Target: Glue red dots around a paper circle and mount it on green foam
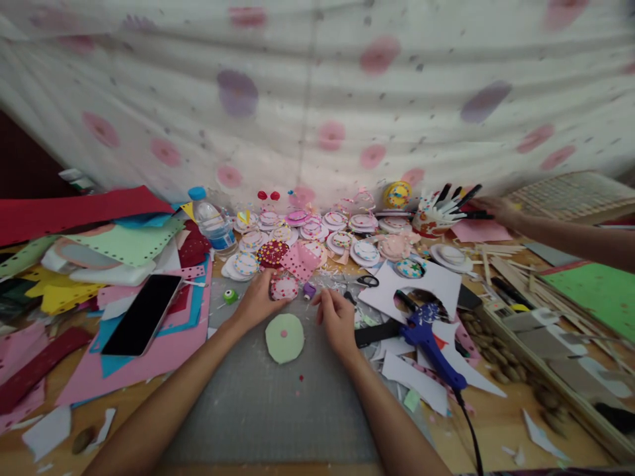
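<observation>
A pale green paper disc (284, 338) with a small pink dot at its middle lies on the grey cutting mat (278, 403) between my hands. My left hand (258, 301) rests at the disc's upper left, fingers curled against a pink dotted paper round (284, 287). My right hand (336, 317) sits just right of the disc, its fingers pinched together on something too small to name. A small purple punch (309, 289) lies between the two hands.
Several decorated paper rounds (317, 235) fill the back of the table. A blue glue gun (426, 340), scissors (364, 281), a phone (143, 314), a water bottle (212, 221) and coloured paper sheets (124, 244) surround the mat. Another person's hand (499, 210) reaches near markers (459, 201) at the right.
</observation>
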`<control>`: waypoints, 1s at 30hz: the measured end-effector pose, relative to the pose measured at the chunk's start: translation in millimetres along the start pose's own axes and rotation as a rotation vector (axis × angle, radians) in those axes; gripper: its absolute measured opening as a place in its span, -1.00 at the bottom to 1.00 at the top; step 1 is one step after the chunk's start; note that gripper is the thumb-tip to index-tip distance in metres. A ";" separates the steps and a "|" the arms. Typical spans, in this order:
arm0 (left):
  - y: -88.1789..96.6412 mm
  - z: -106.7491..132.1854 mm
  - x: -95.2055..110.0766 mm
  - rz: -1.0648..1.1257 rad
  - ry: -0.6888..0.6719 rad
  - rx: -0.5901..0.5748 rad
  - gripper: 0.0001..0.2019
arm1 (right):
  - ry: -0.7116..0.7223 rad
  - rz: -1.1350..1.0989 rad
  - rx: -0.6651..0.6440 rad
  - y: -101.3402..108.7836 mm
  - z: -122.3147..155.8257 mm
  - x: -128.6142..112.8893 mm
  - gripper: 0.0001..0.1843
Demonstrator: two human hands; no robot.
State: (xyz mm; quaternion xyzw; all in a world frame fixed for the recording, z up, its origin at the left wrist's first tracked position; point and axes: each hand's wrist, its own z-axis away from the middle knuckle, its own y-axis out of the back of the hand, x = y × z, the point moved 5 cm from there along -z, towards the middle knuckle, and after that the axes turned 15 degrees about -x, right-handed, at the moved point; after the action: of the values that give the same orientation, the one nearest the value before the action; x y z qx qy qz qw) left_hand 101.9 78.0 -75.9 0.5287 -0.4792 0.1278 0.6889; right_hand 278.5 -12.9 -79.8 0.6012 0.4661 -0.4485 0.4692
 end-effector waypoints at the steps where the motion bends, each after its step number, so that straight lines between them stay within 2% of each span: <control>1: 2.4 0.0 -0.5 0.044 0.010 0.012 -0.45 | 0.006 -0.004 0.006 0.6 -0.2 0.3 -0.57; 5: 12.3 5.6 -0.5 0.304 0.064 0.033 -0.46 | 0.049 -0.025 -0.005 1.2 -0.2 -1.4 -0.56; 8: 15.5 17.7 7.2 0.513 0.108 -0.010 -0.53 | 0.112 -0.038 -0.085 -4.3 2.2 -8.6 -0.67; 10: 10.1 29.2 14.4 0.755 0.166 -0.100 -0.55 | 0.157 -0.043 -0.162 -11.7 6.7 -14.5 -0.72; 13: -6.7 48.5 26.9 1.235 0.267 -0.235 -0.66 | 0.220 0.016 -0.303 -26.0 17.4 -21.9 -0.61; 16: -15.8 61.5 36.5 1.471 0.260 -0.249 -0.76 | 0.290 0.197 -0.418 -37.4 28.3 -26.4 -0.56; 20: -17.0 72.2 40.0 1.555 0.249 -0.211 -0.78 | 0.465 0.446 -0.460 -44.4 36.3 -35.8 -0.52; 23: -14.9 80.2 41.3 1.547 0.234 -0.229 -0.76 | 0.580 0.583 -0.426 -45.7 40.9 -48.8 -0.49; 25: -11.9 85.3 41.8 1.485 0.175 -0.253 -0.71 | 0.631 0.665 -0.404 -42.4 47.1 -59.8 -0.49; 28: -5.8 92.8 39.5 1.329 0.059 -0.275 -0.60 | 0.631 0.789 -0.324 -19.4 61.2 -72.8 -0.56; 30: -1.7 99.4 34.3 1.258 0.030 -0.273 -0.54 | 0.545 0.831 -0.125 15.9 71.9 -74.2 -0.63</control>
State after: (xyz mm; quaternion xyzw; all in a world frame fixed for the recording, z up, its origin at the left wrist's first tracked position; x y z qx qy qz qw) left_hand 68.3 -18.6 -51.5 0.0524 -0.7000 0.4527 0.5499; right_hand 274.7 -95.8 -16.3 0.8021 0.3189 -0.0218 0.5045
